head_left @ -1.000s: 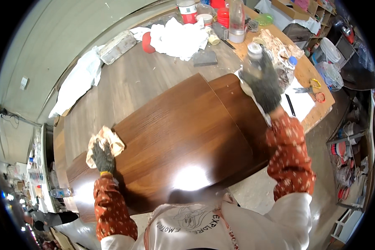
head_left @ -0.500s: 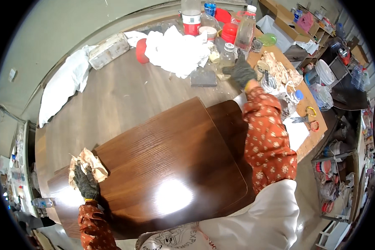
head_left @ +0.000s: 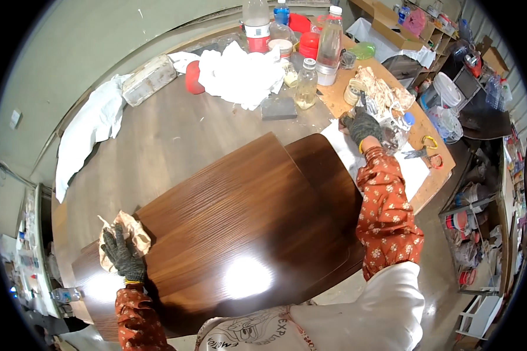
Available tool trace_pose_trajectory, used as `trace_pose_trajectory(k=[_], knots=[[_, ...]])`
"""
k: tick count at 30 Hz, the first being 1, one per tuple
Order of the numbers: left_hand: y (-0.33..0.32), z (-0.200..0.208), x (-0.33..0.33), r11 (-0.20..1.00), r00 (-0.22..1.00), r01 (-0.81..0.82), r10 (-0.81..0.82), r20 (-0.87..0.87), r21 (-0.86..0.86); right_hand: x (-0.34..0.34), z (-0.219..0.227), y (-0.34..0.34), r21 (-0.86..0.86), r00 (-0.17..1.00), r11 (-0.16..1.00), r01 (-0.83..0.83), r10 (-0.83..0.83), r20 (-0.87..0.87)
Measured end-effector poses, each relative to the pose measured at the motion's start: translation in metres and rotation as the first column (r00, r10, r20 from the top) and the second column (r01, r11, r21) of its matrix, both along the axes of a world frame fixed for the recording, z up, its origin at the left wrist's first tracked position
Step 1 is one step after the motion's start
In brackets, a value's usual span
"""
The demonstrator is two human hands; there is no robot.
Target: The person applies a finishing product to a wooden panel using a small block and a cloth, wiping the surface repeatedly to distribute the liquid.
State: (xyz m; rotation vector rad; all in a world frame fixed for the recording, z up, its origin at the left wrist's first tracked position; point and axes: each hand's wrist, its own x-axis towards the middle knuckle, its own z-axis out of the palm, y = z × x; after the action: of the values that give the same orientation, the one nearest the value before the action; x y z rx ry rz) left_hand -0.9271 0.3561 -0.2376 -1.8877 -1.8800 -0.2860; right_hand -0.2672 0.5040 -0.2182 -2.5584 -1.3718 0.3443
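My left hand (head_left: 122,255), in a dark knit glove, lies with fingers stretched out on a crumpled tan cloth or paper (head_left: 138,235). That wad sits on the left edge of a glossy dark wood panel (head_left: 234,216). At the right, my gloved right hand (head_left: 366,130) is low over the table beside a white sheet (head_left: 341,146), its fingers curled. What they hold, if anything, cannot be made out. Just beyond it are a small open can (head_left: 352,93) and crumpled tan material (head_left: 386,90). A second dark panel (head_left: 316,164) lies partly under the first.
Bottles stand at the back, including a small glass bottle (head_left: 306,88) and a tall clear one (head_left: 331,44). A grey block (head_left: 279,109) and white cloth (head_left: 237,76) lie nearby. Scissors (head_left: 432,159) rest near the right edge. A whitish brick-like block (head_left: 149,82) sits far left.
My right hand has moved nearer and to the right, away from the small glass bottle, to beside the white sheet. My left hand remains on the tan wad. The view has shifted slightly.
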Motion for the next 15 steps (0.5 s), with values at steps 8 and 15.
trace_pose_trajectory(k=[8, 15], knots=[[0.008, 0.029, 0.078, 0.842, 0.852, 0.507, -0.522, 0.037, 0.185, 0.018, -0.053, 0.003, 0.122, 0.913, 0.917, -0.379, 0.349, 0.209], [0.083, 0.027, 0.188, 0.828, 0.818, 0.541, -0.477, 0.322, -0.148, -0.009, -0.035, -0.015, 0.181, 0.985, 0.983, -0.017, 0.047, -0.163]])
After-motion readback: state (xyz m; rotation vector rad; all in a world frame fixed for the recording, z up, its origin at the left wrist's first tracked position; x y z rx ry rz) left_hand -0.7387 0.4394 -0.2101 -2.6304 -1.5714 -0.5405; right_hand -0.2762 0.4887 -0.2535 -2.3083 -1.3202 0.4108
